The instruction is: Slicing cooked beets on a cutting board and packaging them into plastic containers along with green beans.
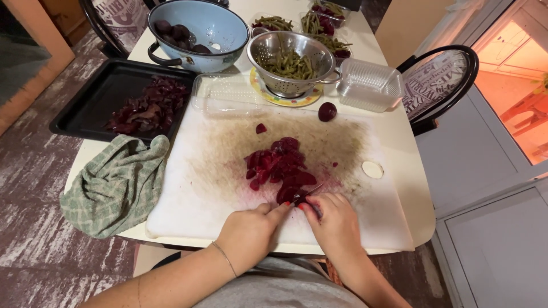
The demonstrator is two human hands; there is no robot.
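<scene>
A pile of cut beetroot pieces [279,165] lies in the middle of a stained white cutting board [194,188]. My left hand [251,231] presses its fingertips on a beetroot piece [287,195] at the near end of the pile. Right beside it, my right hand [334,222] grips a small knife [308,194] whose blade rests on that same piece. A half beetroot [327,111] sits alone at the board's far edge.
A black tray [94,100] with beetroot peels and a green checked cloth [117,185] lie left. Behind are a blue colander [214,28] with whole beetroots, a steel colander [291,60] of green beans and clear plastic boxes [368,85]. A chair [439,80] stands right.
</scene>
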